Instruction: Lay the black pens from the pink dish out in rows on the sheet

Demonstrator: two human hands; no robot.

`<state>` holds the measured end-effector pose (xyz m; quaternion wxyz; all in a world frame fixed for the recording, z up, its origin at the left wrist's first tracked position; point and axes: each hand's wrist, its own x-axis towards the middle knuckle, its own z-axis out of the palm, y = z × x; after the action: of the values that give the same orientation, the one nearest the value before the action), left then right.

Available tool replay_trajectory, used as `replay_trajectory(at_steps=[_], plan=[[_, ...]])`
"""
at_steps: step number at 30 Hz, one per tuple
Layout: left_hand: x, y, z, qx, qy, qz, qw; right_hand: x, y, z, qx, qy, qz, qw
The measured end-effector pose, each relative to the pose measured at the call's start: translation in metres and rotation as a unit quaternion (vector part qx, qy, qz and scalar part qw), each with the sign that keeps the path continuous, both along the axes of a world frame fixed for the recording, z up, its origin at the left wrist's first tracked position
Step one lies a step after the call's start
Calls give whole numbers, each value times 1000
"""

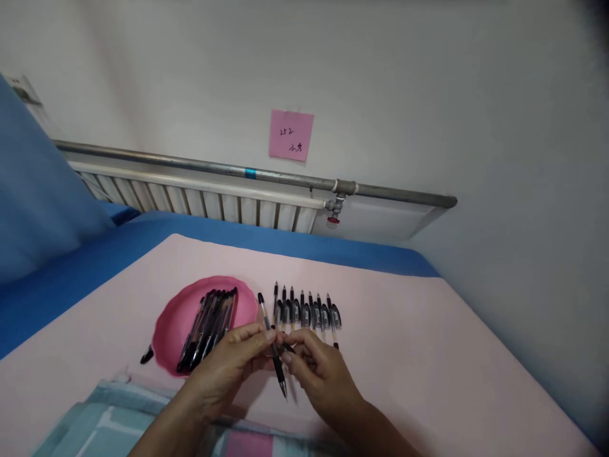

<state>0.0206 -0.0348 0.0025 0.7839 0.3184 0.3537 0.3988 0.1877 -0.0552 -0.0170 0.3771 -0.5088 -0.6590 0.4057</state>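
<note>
My left hand (235,355) is closed around a black pen (278,369), held slanted with its bare writing tip pointing down toward me. Close beside it, my right hand (320,371) pinches a small dark piece, which looks like a pen cap (288,347) and is mostly covered by the fingers. Beyond my hands, several uncapped pens (310,297) lie side by side in a row, tips away from me, with black caps (306,314) lying on or against them. To the left, a pink scalloped bowl (166,317) holds a bundle of capped black pens (209,327).
A black-ended pen or cap (146,355) lies by the bowl's left edge. Folded teal cloth (118,419) is at the near edge of the pink tabletop (428,368). Behind stand a radiator (228,206), a pipe (404,195) and a wall with a pink note (291,134).
</note>
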Motion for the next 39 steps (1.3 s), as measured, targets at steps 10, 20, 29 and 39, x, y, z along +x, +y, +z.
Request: replay_trajectory(at_steps=[10, 20, 29, 39], plan=[[6, -2, -3, -13, 17, -23, 999, 10, 2, 9, 269, -81, 30, 959], [20, -8, -17, -84, -91, -51, 991, 10, -3, 15, 420, -178, 92, 885], [16, -4, -10, -57, 29, -30, 998, 55, 19, 40, 164, -64, -193, 965], [16, -4, -19, -21, 78, -67, 994, 107, 57, -17, -82, -111, -279, 950]])
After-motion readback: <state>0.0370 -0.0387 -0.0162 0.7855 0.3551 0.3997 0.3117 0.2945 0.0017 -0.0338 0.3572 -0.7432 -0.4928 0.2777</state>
